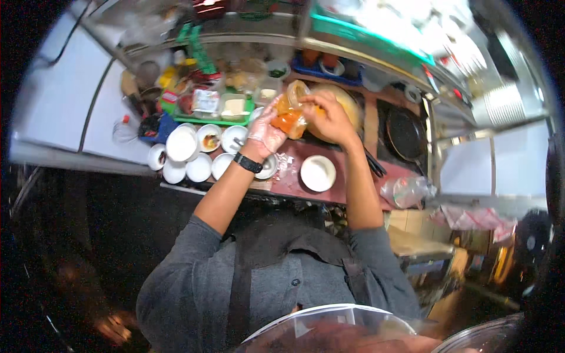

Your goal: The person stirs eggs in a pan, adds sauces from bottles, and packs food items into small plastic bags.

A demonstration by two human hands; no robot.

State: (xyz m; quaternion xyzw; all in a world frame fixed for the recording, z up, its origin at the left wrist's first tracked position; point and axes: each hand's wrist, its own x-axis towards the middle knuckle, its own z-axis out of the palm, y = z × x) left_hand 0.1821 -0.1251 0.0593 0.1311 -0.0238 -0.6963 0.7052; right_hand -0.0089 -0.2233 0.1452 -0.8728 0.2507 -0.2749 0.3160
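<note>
Just above the middle, my left hand [268, 132], palm turned up, holds a clear plastic container of orange contents [290, 120]; whether it is a jar or a bag is unclear. My right hand [326, 117] has its fingers curled onto the top and right side of it. A round pale yellow pan or bowl [344, 103] lies behind my right hand, with dark handles to its lower right. Below my hands sits a white bowl [318, 173] on the red worktop [288, 183].
Several small white bowls [199, 168] crowd the left. A green tray [232, 120] of containers is behind them. A black pan [403, 132] and a clear plastic bottle [406, 191] are at the right. A shelf with a teal tray [371, 36] crosses the back.
</note>
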